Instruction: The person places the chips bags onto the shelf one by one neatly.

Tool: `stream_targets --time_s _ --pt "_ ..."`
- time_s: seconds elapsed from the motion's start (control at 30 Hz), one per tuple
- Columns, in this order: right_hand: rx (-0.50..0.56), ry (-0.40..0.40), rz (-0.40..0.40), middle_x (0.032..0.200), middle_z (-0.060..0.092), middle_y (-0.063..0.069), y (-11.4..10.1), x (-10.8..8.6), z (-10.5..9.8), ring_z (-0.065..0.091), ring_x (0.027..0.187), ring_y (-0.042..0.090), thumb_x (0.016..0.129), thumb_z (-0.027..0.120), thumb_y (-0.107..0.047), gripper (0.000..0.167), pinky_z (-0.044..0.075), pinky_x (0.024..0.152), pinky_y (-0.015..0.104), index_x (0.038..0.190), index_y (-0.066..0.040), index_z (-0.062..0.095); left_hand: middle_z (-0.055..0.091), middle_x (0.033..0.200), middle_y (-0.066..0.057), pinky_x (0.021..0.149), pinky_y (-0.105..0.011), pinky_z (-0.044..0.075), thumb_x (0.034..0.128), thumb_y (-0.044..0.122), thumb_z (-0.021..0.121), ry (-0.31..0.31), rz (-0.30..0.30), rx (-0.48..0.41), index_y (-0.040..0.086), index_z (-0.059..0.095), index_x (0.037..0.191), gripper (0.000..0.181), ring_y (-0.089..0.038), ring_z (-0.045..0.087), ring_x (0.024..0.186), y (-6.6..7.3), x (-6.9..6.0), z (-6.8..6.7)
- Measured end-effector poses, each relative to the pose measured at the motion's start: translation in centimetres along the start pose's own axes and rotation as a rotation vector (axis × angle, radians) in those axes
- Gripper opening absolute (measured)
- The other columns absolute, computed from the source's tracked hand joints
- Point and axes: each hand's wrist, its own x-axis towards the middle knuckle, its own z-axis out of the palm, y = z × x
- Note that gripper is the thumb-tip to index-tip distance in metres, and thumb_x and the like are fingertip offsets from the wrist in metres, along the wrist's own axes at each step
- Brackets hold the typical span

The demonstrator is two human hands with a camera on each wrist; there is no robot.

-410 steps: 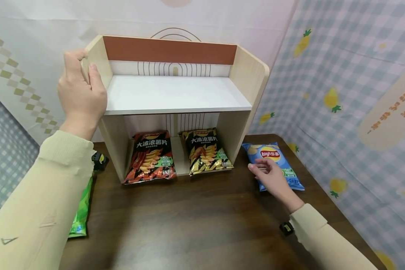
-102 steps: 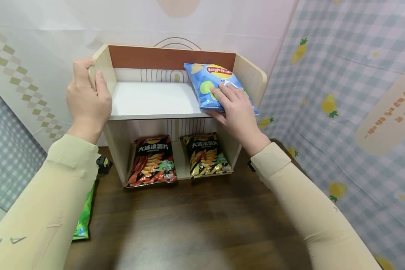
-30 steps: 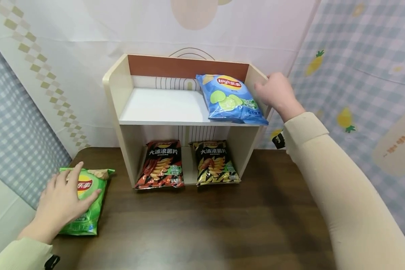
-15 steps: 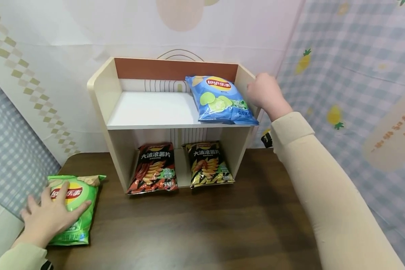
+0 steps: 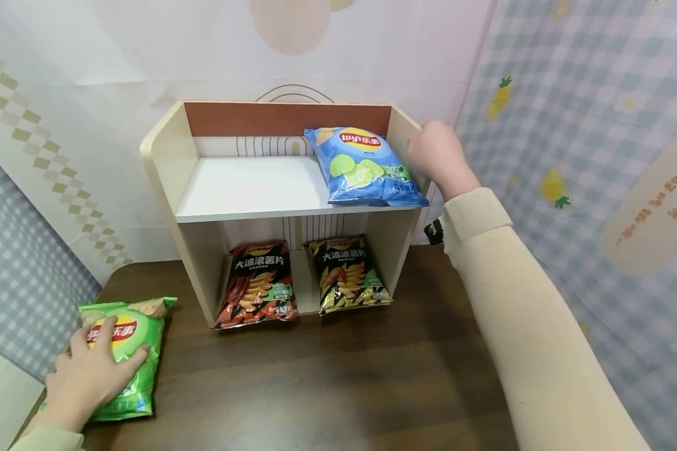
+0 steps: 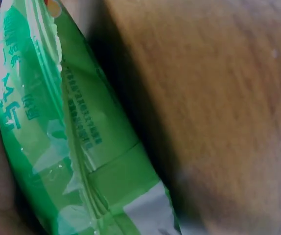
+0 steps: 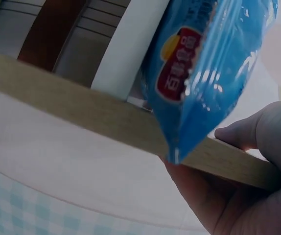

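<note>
At the table's left, my left hand (image 5: 87, 369) lies over a green bag of potato chips (image 5: 146, 329), with bent fingers along its left part and the thumb on its right part. The left wrist view shows the bag's crimped seam and underside close up; the fingertips are out of sight there. My right hand (image 5: 440, 153) grips the front edge of the right side panel of a two-level shelf (image 5: 254, 188), the thumb on the inner face in the right wrist view. Beside it, a blue chip bag (image 5: 367, 166) lies on the upper level, its lower edge overhanging slightly.
The lower level holds a red-and-black chip bag (image 5: 256, 282) and a yellow-and-black chip bag (image 5: 346, 272). Both stick out a little past the front. The shelf stands on a dark wooden table (image 5: 310, 382), with a white cloth behind and checked cloth at the sides.
The blue bag went from the table's right onto the upper level. My left hand left the left panel for the green bag, while my right hand released the blue bag and took the right panel.
</note>
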Motion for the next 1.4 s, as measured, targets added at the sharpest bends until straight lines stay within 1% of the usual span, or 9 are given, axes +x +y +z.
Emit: stream_targets --time_s 0.13,0.33,0.5,0.6,0.83,1.07,1.17,1.27,1.4 --pt "0.006 -0.014 0.004 0.129 0.053 0.024 -0.2 0.2 0.0 0.054 0.113 0.035 0.100 0.034 -0.024 0.047 0.049 0.089 0.049 0.135 0.007 0.043 0.007 0.138 -0.046 0.063 -0.078 0.027 0.0846 0.073 0.048 -0.017 -0.018 -0.006 0.005 0.013 0.152 0.102 -0.076 0.028 0.093 0.0 0.3 0.2" --pt "-0.004 -0.037 0.008 0.127 0.054 0.024 -0.3 0.2 0.0 0.055 0.111 0.035 0.100 0.034 -0.024 0.047 0.050 0.088 0.049 0.134 0.007 0.044 0.005 0.139 -0.045 0.065 -0.078 0.026 0.0836 0.075 0.046 -0.068 -0.052 -0.017 0.005 0.012 0.152 0.104 -0.074 0.026 0.097 -0.1 0.7 0.0" --pt "-0.001 -0.037 0.010 0.127 0.054 0.024 -0.2 0.2 -0.2 0.056 0.110 0.036 0.101 0.035 -0.024 0.046 0.050 0.088 0.049 0.133 0.006 0.046 0.003 0.139 -0.046 0.066 -0.079 0.026 0.0832 0.077 0.044 -0.095 -0.062 -0.011 0.005 0.011 0.152 0.105 -0.075 0.025 0.098 -0.1 0.8 -0.3" --pt "0.006 -0.044 0.011 0.129 0.054 0.024 -0.3 0.2 -0.2 0.055 0.111 0.036 0.101 0.035 -0.025 0.047 0.049 0.089 0.049 0.135 0.005 0.045 0.003 0.139 -0.047 0.065 -0.079 0.027 0.0832 0.077 0.044 -0.099 -0.061 -0.002 0.005 0.011 0.152 0.105 -0.075 0.025 0.098 -0.2 0.7 -0.5" --pt "0.010 -0.059 0.033 0.131 0.052 0.024 -0.2 0.3 -0.3 0.054 0.112 0.036 0.101 0.033 -0.026 0.049 0.050 0.087 0.050 0.138 0.006 0.040 0.005 0.140 -0.046 0.065 -0.079 0.028 0.0832 0.077 0.044 -0.096 -0.033 0.018 0.005 0.014 0.151 0.104 -0.075 0.027 0.097 0.0 0.7 -0.5" --pt "-0.018 -0.049 0.018 0.130 0.052 0.025 -0.4 0.5 -0.7 0.055 0.111 0.037 0.102 0.033 -0.027 0.049 0.051 0.084 0.049 0.138 0.006 0.041 0.009 0.138 -0.046 0.064 -0.078 0.029 0.0828 0.078 0.044 -0.096 0.011 0.027 0.005 0.017 0.150 0.103 -0.074 0.029 0.096 0.3 0.6 -0.3" --pt "-0.015 -0.051 0.021 0.130 0.052 0.024 -0.4 0.5 -0.7 0.055 0.111 0.036 0.102 0.032 -0.027 0.049 0.051 0.084 0.049 0.138 0.006 0.040 0.010 0.138 -0.045 0.064 -0.078 0.029 0.0822 0.078 0.045 -0.095 0.028 0.033 0.004 0.020 0.149 0.103 -0.073 0.030 0.095 0.4 0.4 -0.3" --pt "-0.002 -0.055 0.027 0.130 0.051 0.024 -0.4 0.4 -0.6 0.054 0.112 0.037 0.102 0.032 -0.027 0.049 0.051 0.085 0.049 0.138 0.005 0.039 0.012 0.139 -0.043 0.065 -0.078 0.029 0.0816 0.078 0.045 -0.081 0.044 0.043 0.005 0.022 0.149 0.103 -0.072 0.032 0.094 0.4 0.1 -0.3" --pt "0.010 -0.063 0.037 0.130 0.051 0.024 -0.4 0.3 -0.4 0.054 0.113 0.037 0.102 0.033 -0.027 0.048 0.051 0.085 0.049 0.138 0.005 0.039 0.013 0.140 -0.042 0.065 -0.076 0.031 0.0816 0.079 0.044 -0.086 0.074 0.054 0.005 0.020 0.151 0.104 -0.071 0.035 0.093 0.5 -0.3 -0.3"
